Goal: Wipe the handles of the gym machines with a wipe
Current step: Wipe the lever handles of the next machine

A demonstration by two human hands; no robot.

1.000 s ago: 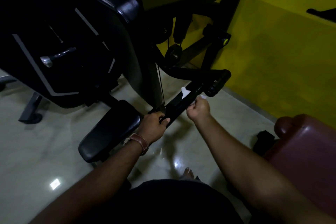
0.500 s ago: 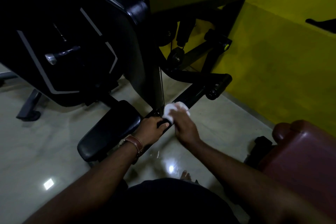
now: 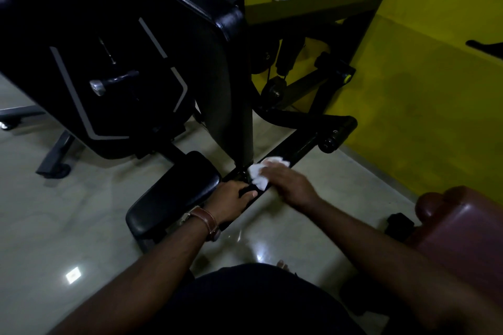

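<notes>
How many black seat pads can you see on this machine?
2: a large upright back pad upper centre, and a smaller pad low, beside the left hand. Others may be hidden.

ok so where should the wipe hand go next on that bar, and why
Probably slide the right hand and wipe up the black bar toward its far round end. The wipe sits at the near end, right beside the left hand gripping the bar, and the stretch beyond lies uncovered.

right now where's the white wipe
In the head view the wipe sits just right of centre, pressed under the right hand onto the black bar, right beside the left hand gripping that bar.
</notes>
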